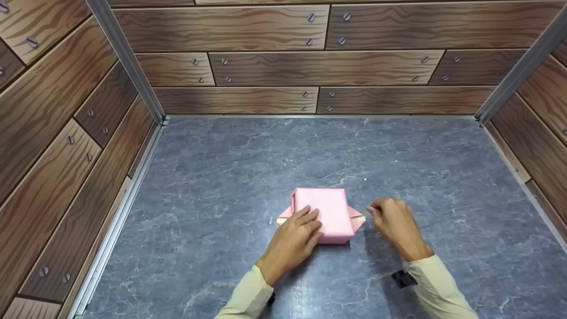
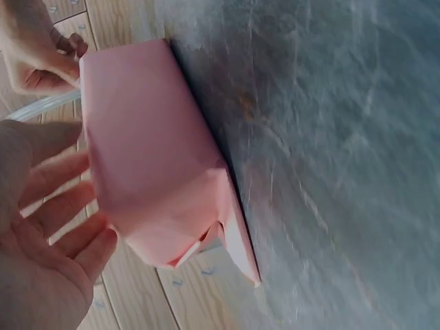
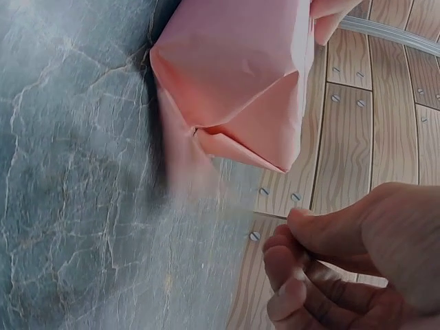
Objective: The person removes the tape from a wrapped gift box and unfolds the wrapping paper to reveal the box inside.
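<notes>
A small box wrapped in pink paper (image 1: 325, 212) lies on the grey marbled surface. Pointed paper flaps stick out at its left and right ends, each with a pale yellowish band. My left hand (image 1: 294, 239) rests on the box's top and near left side, its fingers spread and relaxed. Off the tip of the right flap (image 1: 355, 218), my right hand (image 1: 396, 223) has its thumb pressed to curled fingers. In the right wrist view, a faint, blurred translucent strip (image 3: 237, 205) runs from the lower flap towards those fingertips; its kind is unclear.
Wood-patterned panels (image 1: 266, 68) stand at the back and both sides, with metal edge strips (image 1: 128, 199) along the surface. Tiny white specks (image 1: 365, 179) lie beyond the box. A dark band (image 1: 404, 279) sits by the right sleeve.
</notes>
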The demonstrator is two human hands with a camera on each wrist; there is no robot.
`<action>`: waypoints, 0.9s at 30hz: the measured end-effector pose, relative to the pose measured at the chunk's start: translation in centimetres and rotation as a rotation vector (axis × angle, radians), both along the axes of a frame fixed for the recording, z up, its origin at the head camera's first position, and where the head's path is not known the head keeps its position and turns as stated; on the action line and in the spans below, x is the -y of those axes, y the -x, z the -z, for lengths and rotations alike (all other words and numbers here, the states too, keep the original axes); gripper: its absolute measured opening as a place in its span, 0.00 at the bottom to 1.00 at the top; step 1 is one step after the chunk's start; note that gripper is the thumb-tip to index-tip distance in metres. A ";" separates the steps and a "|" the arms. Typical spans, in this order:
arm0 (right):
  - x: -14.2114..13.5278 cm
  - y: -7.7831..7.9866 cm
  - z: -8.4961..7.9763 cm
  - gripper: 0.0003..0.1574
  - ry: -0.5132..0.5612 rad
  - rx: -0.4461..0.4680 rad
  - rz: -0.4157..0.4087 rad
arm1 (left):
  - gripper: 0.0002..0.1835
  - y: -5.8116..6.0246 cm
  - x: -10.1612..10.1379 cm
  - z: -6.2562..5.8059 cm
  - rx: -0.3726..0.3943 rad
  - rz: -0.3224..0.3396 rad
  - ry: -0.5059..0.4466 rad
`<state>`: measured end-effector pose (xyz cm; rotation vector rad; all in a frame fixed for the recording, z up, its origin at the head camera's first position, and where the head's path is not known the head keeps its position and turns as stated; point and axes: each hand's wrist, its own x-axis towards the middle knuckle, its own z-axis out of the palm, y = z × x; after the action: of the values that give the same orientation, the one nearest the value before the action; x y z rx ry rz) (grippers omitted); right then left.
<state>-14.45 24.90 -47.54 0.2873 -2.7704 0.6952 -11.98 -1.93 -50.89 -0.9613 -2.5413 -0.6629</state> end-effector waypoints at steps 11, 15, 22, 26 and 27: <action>-0.3 0.7 0.3 0.05 0.118 0.148 -0.085 | 0.09 1.5 4.5 -0.5 0.235 -0.099 -0.276; -0.6 1.2 1.3 0.08 0.217 0.254 -0.155 | 0.08 2.1 5.4 0.1 0.354 -0.088 -0.292; -0.7 1.2 3.5 0.12 0.274 0.382 -0.327 | 0.22 2.0 5.5 1.5 0.468 -0.050 -0.169; -0.4 1.1 4.1 0.12 0.267 0.408 -0.354 | 0.31 1.7 5.1 1.8 0.474 -0.037 -0.145; -0.4 1.1 4.2 0.12 0.265 0.409 -0.355 | 0.32 1.7 5.1 1.9 0.469 -0.043 -0.143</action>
<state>-15.58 25.25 -51.69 0.6544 -2.9793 1.3286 -13.67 -6.98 -52.78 -0.7693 -2.8463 -1.1548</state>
